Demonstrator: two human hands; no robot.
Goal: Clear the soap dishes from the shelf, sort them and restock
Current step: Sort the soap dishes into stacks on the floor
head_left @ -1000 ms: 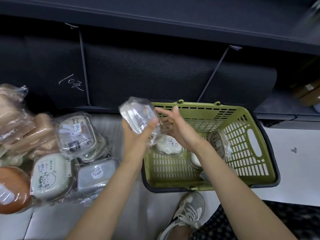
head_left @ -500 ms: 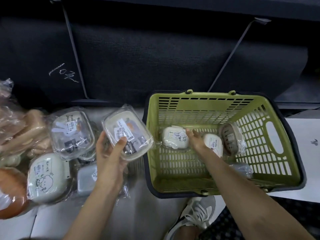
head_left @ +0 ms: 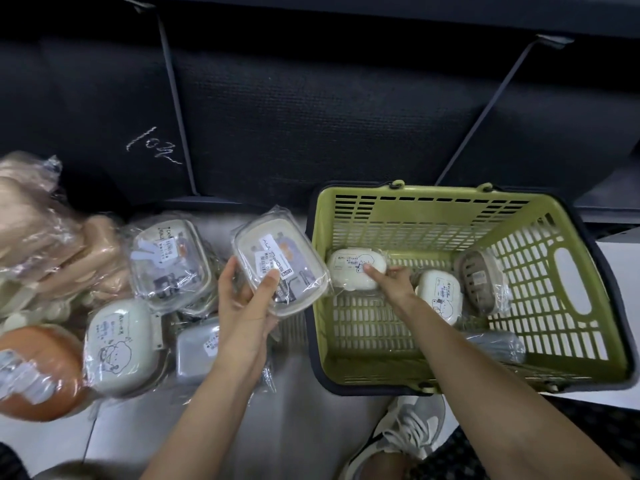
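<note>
My left hand (head_left: 242,306) holds a clear-wrapped soap dish (head_left: 280,265) with a barcode label, just left of the green basket (head_left: 429,202). My right hand (head_left: 391,284) reaches into the basket and grips a white soap dish (head_left: 349,268) lying against the basket's far left side. Another white dish (head_left: 440,299), a brown slotted one (head_left: 479,284) and a grey one (head_left: 498,346) also lie in the basket. On the floor to the left sit more wrapped dishes: a clear one (head_left: 169,265), a white one with a drawing (head_left: 117,344) and a grey one (head_left: 195,348).
An orange-brown round item (head_left: 38,372) and beige wrapped goods (head_left: 45,244) lie at the far left. The dark empty shelf (head_left: 311,116) with wire dividers runs across the back. My shoe (head_left: 405,431) shows below the basket.
The left hand lowered the clear dish from in front of me to beside the basket. The right hand reached down into the basket and took hold of the white dish.
</note>
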